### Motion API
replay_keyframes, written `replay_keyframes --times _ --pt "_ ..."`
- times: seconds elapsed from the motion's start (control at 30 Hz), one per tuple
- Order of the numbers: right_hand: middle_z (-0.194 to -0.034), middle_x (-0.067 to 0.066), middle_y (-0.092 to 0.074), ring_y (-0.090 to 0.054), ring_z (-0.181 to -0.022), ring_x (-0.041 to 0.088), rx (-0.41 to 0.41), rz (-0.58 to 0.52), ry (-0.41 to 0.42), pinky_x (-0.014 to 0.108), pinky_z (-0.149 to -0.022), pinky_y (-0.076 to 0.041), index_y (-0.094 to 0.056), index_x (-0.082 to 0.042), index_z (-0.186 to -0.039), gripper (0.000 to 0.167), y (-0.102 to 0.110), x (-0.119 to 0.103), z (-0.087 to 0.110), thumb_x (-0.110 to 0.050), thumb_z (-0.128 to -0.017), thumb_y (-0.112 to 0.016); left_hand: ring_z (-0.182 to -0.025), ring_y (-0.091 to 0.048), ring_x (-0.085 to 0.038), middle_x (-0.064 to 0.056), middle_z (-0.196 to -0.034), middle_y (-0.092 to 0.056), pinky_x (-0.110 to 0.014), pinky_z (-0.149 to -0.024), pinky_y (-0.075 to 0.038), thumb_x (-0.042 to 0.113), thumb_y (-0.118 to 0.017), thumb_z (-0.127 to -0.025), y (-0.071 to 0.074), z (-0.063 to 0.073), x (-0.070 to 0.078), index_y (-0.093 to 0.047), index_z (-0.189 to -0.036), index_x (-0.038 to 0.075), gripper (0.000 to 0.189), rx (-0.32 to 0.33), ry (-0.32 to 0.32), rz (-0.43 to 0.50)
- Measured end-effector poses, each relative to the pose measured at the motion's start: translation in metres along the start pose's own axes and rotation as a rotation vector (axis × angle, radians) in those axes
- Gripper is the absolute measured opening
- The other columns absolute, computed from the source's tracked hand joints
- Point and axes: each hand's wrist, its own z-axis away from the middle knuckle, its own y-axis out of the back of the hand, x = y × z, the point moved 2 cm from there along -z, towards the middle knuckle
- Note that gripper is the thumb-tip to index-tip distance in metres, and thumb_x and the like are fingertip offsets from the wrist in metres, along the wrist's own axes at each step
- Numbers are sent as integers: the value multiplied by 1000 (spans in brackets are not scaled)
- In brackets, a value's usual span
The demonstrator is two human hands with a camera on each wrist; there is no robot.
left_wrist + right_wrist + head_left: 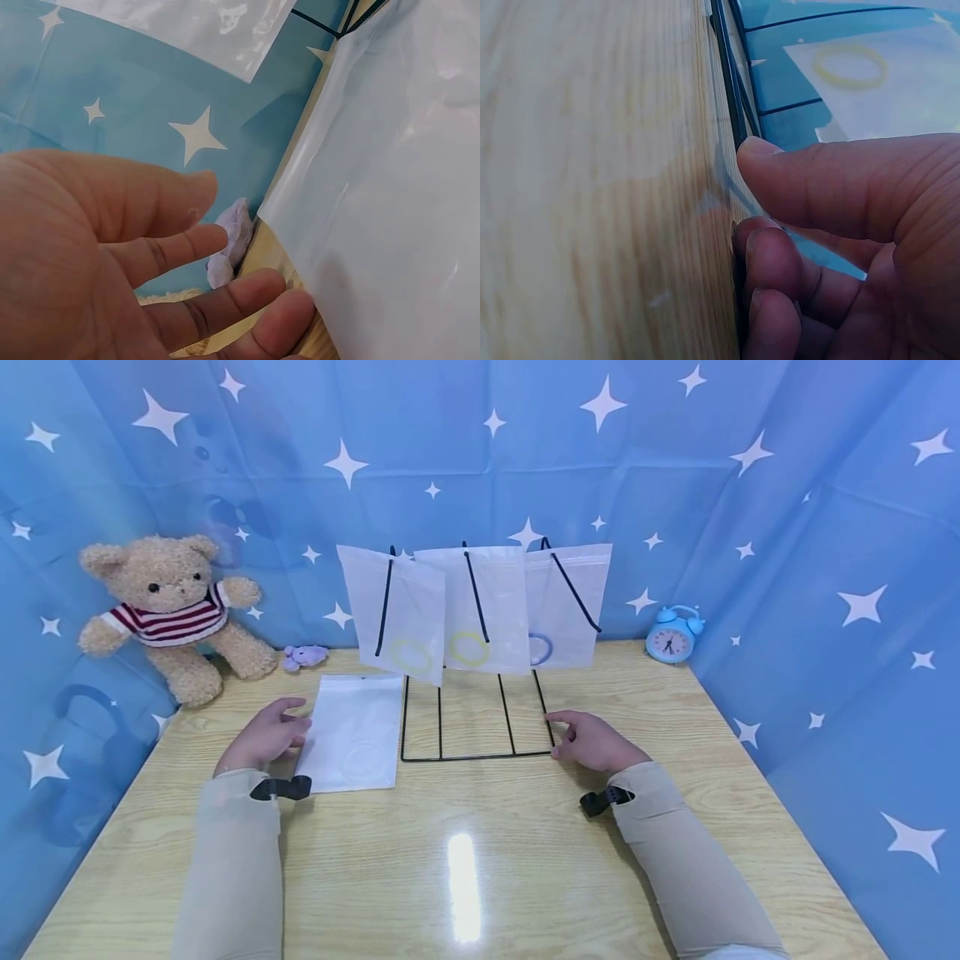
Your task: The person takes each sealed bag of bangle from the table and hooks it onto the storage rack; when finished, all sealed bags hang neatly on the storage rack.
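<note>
My left hand [270, 735] is beside the left edge of a white zip bag [352, 727] lying on the table, which has a faint ring shape in it. In the left wrist view the thumb and fingers [232, 307] are apart with nothing between them; whether a fingertip touches the bag I cannot tell. At the front right corner of a black wire rack [480, 757], my right hand [592, 742] holds the frame with thumb and curled fingers. Three bags hang from the rack's prongs: a left one [375, 602], a middle one [502, 602] and a right one [577, 585], with coloured rings.
On the back left sits a teddy bear [176, 602] in a striped shirt, with a small purple plush toy [305, 657] by its foot. A blue alarm clock [671, 635] stands at the back right. Starry blue cloth [480, 460] hangs around the wooden table [375, 877].
</note>
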Motion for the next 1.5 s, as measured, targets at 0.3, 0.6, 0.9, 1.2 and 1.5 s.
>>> replay_keyframes --times 0.3,0.6,0.9,1.2,1.5 --pt "-89 8 -62 -54 -71 24 -4 -12 9 37 -60 -47 -48 -18 -160 68 1 -1 1 -17 -98 -75 -128 -59 -40 -31 -163 -33 -41 -91 -57 35 -47 -112 -2 -4 -1 -16 -170 11 70 6 6 -24" --pt "-89 8 -62 -54 -71 24 -5 -15 5 37 -60 -46 -48 -18 -160 68 1 -2 1 -18 -97 -76 -126 -58 -39 -30 -161 -36 -46 -97 -55 33 -45 -113 -4 -2 1 -16 -170 11 68 19 -7 -12" --pt "-88 7 -62 -54 -71 23 -4 -14 3 36 -60 -46 -49 -18 -159 68 0 -2 0 -18 -97 -76 -122 -55 -36 -25 -155 -45 -41 -91 -54 31 -46 -113 -5 0 4 -34 -165 12 57 5 -32 -6" --pt "-90 8 -61 -54 -72 24 3 -23 3 36 -60 -46 -49 -17 -159 68 -1 -1 2 -17 -97 -76 -120 -50 -35 -22 -161 -41 -44 -94 -49 24 -49 -112 -7 1 6 -50 -155 7 46 -85 -97 -31" --pt "-89 8 -61 -54 -71 23 4 -16 4 36 -60 -46 -50 -17 -159 67 -1 -1 1 -18 -97 -76 -141 -41 -43 -27 -167 -32 -65 -118 -36 5 -48 -105 -8 0 7 -55 -150 4 46 -141 -153 -85"
